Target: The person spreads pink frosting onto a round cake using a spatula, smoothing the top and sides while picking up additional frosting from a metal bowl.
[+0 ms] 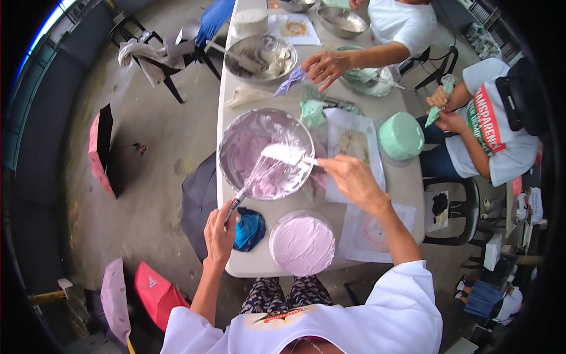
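My left hand (219, 237) is closed around the handle of a wire whisk (260, 176), whose wires are coated with pale icing. In my right hand (356, 184) is a spatula (284, 154) with a white blade that meets the whisk wires. Both tools are over a large metal bowl (223, 137) smeared inside with pinkish-lilac icing (250, 141). Close to me, at the table's near edge, stands a round cake (302, 243) covered in pale pink icing. A crumpled blue cloth or bag (250, 230) lies beside my left hand.
On the white table (244, 259) are patterned paper sheets (377, 233), a green-iced cake (401, 136) and another icing bowl (259, 44). Across it, a co-worker's hand (327, 66) is at a lilac piping bag (290, 81). At right, another person holds a green piping bag (435, 112). Open umbrellas (200, 197) rest on the floor.
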`<state>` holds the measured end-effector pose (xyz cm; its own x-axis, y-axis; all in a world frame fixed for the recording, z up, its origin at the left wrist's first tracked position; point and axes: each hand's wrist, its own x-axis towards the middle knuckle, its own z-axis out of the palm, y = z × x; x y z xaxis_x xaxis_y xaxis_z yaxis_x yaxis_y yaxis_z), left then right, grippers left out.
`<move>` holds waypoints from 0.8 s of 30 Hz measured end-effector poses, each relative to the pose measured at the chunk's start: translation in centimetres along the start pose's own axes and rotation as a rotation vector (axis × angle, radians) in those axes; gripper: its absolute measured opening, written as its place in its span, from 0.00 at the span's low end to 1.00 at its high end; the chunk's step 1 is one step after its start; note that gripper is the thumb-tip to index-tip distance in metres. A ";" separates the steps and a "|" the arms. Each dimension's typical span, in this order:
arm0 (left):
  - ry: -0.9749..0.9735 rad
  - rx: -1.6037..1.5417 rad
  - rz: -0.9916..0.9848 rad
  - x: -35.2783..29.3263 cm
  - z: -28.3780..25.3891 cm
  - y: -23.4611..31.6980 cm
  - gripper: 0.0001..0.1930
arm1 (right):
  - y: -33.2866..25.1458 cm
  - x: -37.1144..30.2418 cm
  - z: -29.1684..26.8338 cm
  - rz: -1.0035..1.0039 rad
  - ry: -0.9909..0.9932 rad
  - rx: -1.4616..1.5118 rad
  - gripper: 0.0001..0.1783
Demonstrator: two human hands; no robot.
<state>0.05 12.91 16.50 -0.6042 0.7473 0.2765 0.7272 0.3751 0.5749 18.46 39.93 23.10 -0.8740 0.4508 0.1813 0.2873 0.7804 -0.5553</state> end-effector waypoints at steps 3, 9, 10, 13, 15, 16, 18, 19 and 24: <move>0.001 -0.035 -0.059 0.4 0.0 1.3 0.13 | 1.5 -0.6 0.0 0.077 -0.091 0.148 0.10; 0.086 -0.046 -0.034 0.1 -1.3 0.8 0.12 | 1.9 -0.4 0.3 0.393 -0.268 0.448 0.11; 0.056 -0.059 -0.081 0.4 -1.8 1.6 0.12 | 2.0 -1.0 1.2 0.427 -0.251 0.500 0.11; 0.027 -0.048 -0.133 0.1 -1.6 1.6 0.12 | 1.1 -1.2 1.1 0.414 -0.265 0.459 0.12; 0.044 -0.102 -0.106 -0.1 -1.4 1.1 0.13 | 1.4 -1.3 1.8 0.355 -0.252 0.418 0.12; 0.045 -0.099 -0.112 -0.2 -1.4 1.0 0.13 | 1.5 -1.4 2.2 0.303 -0.229 0.377 0.12; 0.064 -0.111 -0.076 -0.3 -1.5 0.8 0.14 | 1.5 -1.0 2.7 0.314 -0.251 0.357 0.12; 0.062 -0.109 -0.076 -0.4 -1.6 0.8 0.14 | 1.5 -1.0 3.0 0.329 -0.269 0.335 0.12; 0.022 0.040 0.238 0.0 -1.6 1.5 0.18 | 3.2 -0.4 5.8 0.258 -0.161 0.344 0.13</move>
<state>0.57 12.58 18.60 -0.4206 0.8055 0.4174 0.8620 0.2113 0.4608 17.44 39.72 16.56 -0.8483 0.5175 -0.1120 0.3810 0.4499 -0.8077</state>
